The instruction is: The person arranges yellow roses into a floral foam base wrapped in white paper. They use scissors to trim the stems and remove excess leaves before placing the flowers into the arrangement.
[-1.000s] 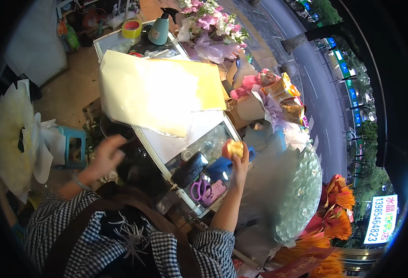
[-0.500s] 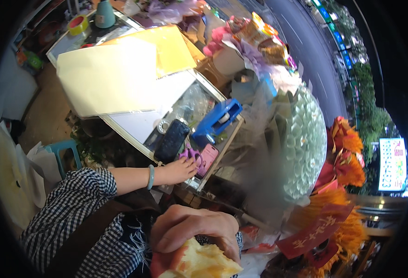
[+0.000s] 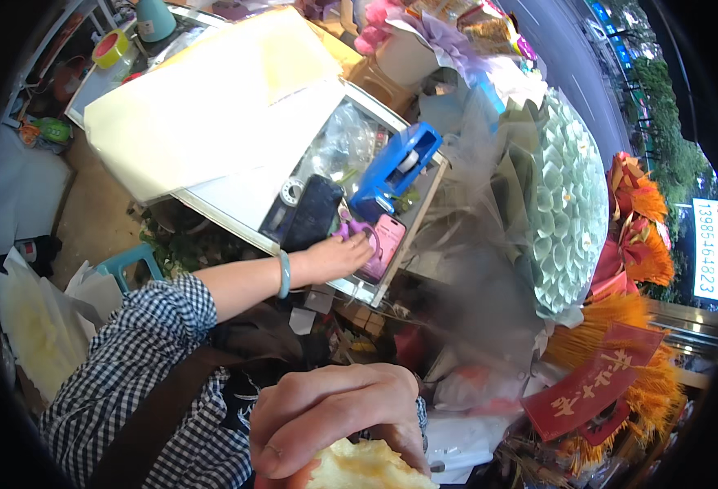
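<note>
The table (image 3: 412, 233) runs from the near middle to the far left, with large pale yellow sheets of paper (image 3: 196, 106) spread over its far part. Right of it stands a big pale green bouquet (image 3: 571, 212), and nearer on that side a bunch of orange plumes (image 3: 656, 411). On the table's near end lie a blue tape dispenser (image 3: 396, 167), a dark, phone-shaped thing (image 3: 314, 213) to its left, a pink-screened phone (image 3: 387, 244) nearer, and, between these last two, purple scissors (image 3: 359, 226). The left hand (image 3: 344, 259) reaches in from the near left, its fingers over the scissors' handles; whether they close on them I cannot tell. The right hand (image 3: 339, 407), at the near edge, is curled tightly round a bitten apple (image 3: 359, 466). To manage the scissors well, I would get thumb and fingers firmly on the handles, lift them clear of the phone beside them, and keep the wet apple away from the paper. As for writing, a white sign (image 3: 711, 248) at the far right bears dark figures, and a red ribbon (image 3: 591, 383) across the plumes has pale gold characters; the phone's text is too small to read, and no brand is clear.
</note>
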A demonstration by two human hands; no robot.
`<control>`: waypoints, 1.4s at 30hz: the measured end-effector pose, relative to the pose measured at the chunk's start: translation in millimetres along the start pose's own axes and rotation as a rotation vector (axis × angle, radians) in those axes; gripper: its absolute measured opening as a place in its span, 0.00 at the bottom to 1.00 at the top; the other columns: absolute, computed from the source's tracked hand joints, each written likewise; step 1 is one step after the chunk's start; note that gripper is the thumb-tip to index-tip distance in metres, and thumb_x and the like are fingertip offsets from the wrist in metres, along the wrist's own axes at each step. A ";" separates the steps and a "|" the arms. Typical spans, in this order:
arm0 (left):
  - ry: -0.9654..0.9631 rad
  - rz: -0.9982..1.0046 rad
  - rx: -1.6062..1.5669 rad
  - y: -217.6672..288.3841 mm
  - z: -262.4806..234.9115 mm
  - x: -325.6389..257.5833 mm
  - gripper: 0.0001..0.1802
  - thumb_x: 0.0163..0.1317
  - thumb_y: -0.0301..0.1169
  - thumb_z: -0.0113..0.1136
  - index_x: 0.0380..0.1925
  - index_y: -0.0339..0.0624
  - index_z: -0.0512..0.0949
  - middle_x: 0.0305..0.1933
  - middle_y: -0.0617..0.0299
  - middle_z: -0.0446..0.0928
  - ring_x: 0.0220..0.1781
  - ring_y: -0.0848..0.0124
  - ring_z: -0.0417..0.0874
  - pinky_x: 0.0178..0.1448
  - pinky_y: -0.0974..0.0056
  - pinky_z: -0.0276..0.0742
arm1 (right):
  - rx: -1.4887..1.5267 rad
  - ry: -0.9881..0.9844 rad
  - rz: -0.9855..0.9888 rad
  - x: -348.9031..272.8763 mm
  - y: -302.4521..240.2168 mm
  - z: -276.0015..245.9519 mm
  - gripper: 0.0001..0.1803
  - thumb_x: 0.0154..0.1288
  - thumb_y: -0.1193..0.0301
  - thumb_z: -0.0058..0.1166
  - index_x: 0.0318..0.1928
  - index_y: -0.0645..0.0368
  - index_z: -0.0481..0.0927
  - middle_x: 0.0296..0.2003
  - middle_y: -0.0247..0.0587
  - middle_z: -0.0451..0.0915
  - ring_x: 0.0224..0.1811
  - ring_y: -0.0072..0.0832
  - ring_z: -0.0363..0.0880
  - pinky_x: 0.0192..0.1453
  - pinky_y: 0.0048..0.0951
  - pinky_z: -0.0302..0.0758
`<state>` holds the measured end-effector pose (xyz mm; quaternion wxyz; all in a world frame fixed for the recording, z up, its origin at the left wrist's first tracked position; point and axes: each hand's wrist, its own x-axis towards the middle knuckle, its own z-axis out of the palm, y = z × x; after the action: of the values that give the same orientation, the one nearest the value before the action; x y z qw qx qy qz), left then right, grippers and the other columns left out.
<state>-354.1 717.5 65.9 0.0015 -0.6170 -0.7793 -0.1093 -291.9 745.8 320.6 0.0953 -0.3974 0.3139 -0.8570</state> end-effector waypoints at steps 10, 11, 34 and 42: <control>0.032 0.071 -0.076 -18.0 7.3 18.8 0.19 0.54 0.26 0.51 0.47 0.30 0.70 0.49 0.50 0.71 0.55 0.60 0.74 0.42 0.64 0.79 | -0.081 -0.064 -0.007 -3.7 -0.5 -6.0 0.52 0.47 0.39 0.60 0.57 0.76 0.68 0.51 0.59 0.69 0.50 0.47 0.73 0.51 0.36 0.73; 0.043 0.105 -0.067 -19.8 5.3 19.6 0.19 0.54 0.27 0.51 0.47 0.31 0.70 0.49 0.51 0.71 0.56 0.60 0.74 0.44 0.64 0.78 | -0.108 -0.126 0.026 -2.7 -0.5 -8.9 0.54 0.42 0.41 0.64 0.59 0.74 0.66 0.52 0.59 0.68 0.52 0.50 0.72 0.55 0.39 0.71; 0.380 0.237 -0.393 19.8 -112.2 -42.9 0.18 0.54 0.30 0.53 0.44 0.33 0.72 0.49 0.52 0.70 0.56 0.61 0.72 0.59 0.57 0.74 | -0.128 -0.423 -0.177 85.3 38.3 -30.9 0.46 0.52 0.40 0.58 0.52 0.75 0.72 0.46 0.57 0.71 0.44 0.49 0.75 0.44 0.39 0.74; 0.510 0.242 -0.134 30.9 -133.5 -52.5 0.12 0.53 0.31 0.55 0.37 0.38 0.76 0.48 0.55 0.72 0.55 0.60 0.73 0.55 0.64 0.76 | -0.993 0.226 0.367 66.3 -9.5 -108.0 0.42 0.39 0.65 0.73 0.55 0.66 0.68 0.43 0.41 0.75 0.45 0.30 0.77 0.46 0.30 0.77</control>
<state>-329.5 650.7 194.2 0.1698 -0.6569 -0.6655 -0.3112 -415.2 775.9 315.1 0.0096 -0.2386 0.7537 -0.6123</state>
